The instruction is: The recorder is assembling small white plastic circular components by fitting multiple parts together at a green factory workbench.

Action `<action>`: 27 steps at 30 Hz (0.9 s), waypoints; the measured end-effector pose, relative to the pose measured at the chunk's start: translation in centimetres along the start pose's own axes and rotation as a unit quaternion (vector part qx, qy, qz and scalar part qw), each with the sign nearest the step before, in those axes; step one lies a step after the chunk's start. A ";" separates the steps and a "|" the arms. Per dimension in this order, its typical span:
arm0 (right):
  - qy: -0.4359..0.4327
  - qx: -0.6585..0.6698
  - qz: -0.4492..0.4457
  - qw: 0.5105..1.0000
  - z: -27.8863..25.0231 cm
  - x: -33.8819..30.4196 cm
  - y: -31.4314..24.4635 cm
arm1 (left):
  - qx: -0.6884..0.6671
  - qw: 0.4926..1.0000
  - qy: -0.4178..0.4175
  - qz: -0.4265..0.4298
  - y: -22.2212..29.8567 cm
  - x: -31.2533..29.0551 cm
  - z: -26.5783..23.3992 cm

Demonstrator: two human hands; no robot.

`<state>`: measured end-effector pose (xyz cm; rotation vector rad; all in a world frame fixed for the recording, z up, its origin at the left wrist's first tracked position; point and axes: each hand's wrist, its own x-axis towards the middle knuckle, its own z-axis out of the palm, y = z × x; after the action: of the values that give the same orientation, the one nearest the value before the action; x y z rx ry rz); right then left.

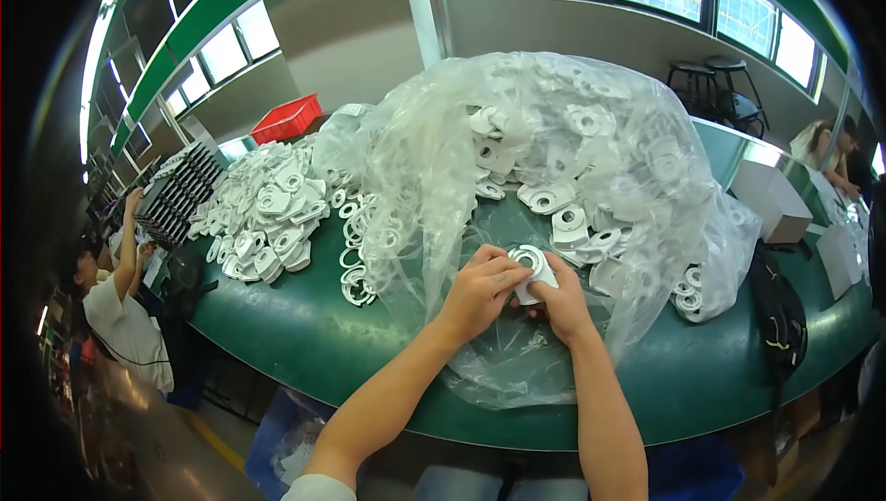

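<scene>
Both hands meet over the green table near its front edge, on a white plastic part (545, 274) with a round opening and a rim like a ring. My right hand (567, 305) is closed around its right and lower side, the thumb on its face. My left hand (480, 294) is closed at the part's left side, fingertips pressed to the ring-shaped rim. I cannot make out whether that ring is a separate piece. Clear plastic sheeting (517, 381) lies under the hands. Behind them, more white parts (569, 218) show at the opening of a big clear bag (425, 132).
A loose heap of white parts (268, 210) lies left of the bag, with white rings (357, 284) beside it. A red bin (288, 119) stands behind. On the right are a black bag (777, 307) and a white box (771, 201). A co-worker (120, 316) reaches toward stacked black trays (175, 192).
</scene>
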<state>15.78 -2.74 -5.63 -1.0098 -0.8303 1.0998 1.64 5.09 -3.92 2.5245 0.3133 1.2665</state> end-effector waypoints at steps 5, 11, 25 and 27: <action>-0.010 0.024 0.002 1.000 -0.1 0.0 0.0 | -0.007 1.000 -0.008 -0.007 0.0 0.0 -0.1; -0.011 0.042 0.002 0.999 -0.3 0.1 0.3 | 0.020 1.000 -0.014 -0.001 0.2 -0.1 -0.2; -0.012 0.016 -0.002 1.000 0.4 -0.3 -0.3 | 0.126 0.992 -0.003 -0.016 0.5 -0.6 -0.3; -0.011 0.013 -0.001 1.000 0.3 -0.2 -0.2 | 0.091 0.996 -0.014 -0.013 0.4 -0.6 -0.2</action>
<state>15.55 -2.95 -5.35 -0.9766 -0.8328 1.1184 1.10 4.56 -4.14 2.6785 0.4738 1.2420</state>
